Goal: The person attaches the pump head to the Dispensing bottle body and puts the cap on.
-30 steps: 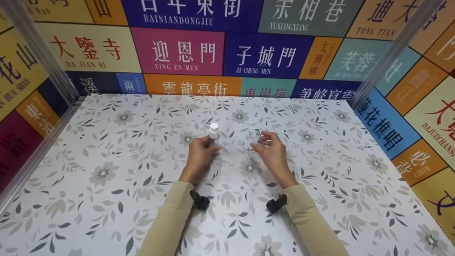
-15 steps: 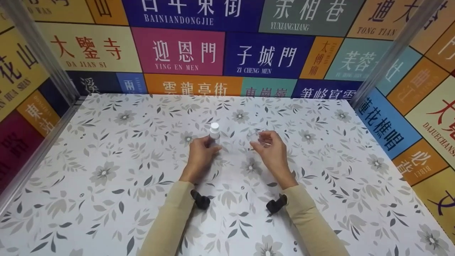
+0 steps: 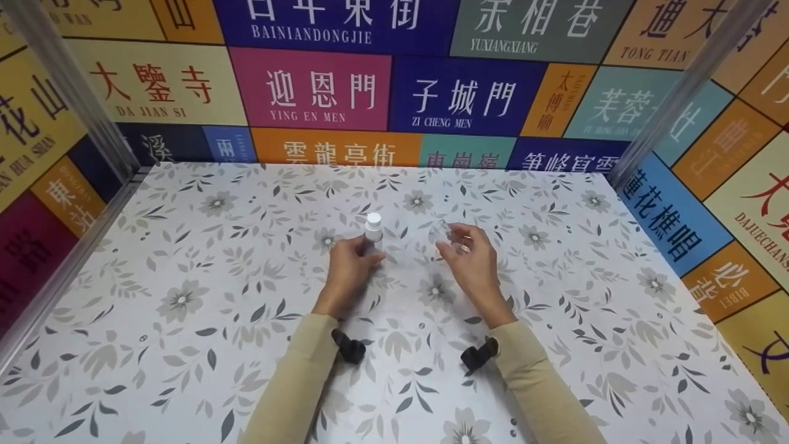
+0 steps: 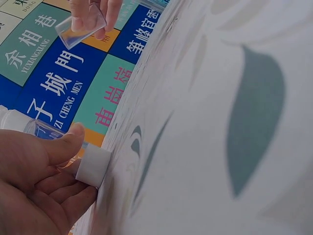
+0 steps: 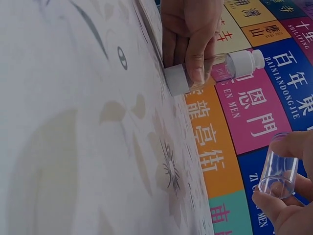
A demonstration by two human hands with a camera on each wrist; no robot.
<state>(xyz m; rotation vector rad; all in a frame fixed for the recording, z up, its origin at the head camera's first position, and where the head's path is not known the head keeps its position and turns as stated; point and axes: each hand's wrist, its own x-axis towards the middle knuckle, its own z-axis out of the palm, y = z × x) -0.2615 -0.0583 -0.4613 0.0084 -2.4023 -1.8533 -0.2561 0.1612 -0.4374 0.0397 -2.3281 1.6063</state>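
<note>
Near the middle of the table, my left hand (image 3: 349,265) grips a small clear bottle with a white top (image 3: 373,224). The bottle stands upright, its white base (image 4: 94,165) at the tabletop. From the right wrist view, the thumb lies across its see-through body, below the white nozzle collar (image 5: 239,64). To the right, my right hand (image 3: 472,259) pinches a clear plastic cap (image 5: 279,174) between thumb and fingers. The cap is held tilted above the table, apart from the bottle; fingers partly cover it in the left wrist view.
A white table (image 3: 246,364) with a grey leaf-and-flower pattern spreads under both hands. Panels (image 3: 308,89) printed with coloured signs enclose its back and sides, with clear edging at the corners. A black wrist camera strap (image 3: 349,346) sits on the left sleeve, another on the right.
The clear cap in my right hand has tipped over, its rim no longer facing up as it did a second ago. My left hand and the bottle have stayed put.
</note>
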